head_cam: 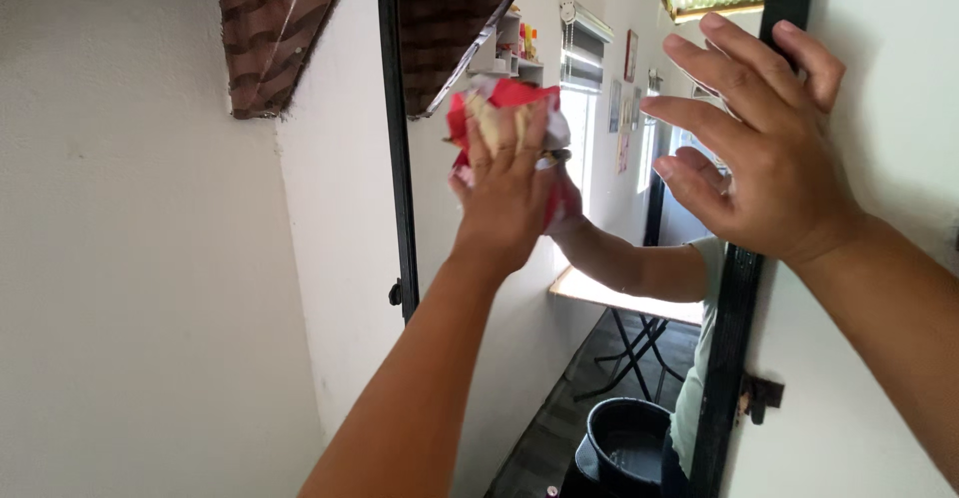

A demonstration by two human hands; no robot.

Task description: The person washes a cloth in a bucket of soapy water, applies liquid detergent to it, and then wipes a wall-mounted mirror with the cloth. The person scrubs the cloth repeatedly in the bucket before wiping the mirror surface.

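Head view: white wall [130, 258] fills the left, and beside it hangs a tall mirror [519, 358] in a black frame [398, 158], a brown woven shade [270, 28] above it and a dark bucket [624, 443] reflected low in the glass. My right hand [769, 148] lies spread and empty against the frame's right edge, fingers loose. My left hand [509, 188] presses a crumpled red-and-white cloth [504, 103] flat on the glass, fingers closed over it.
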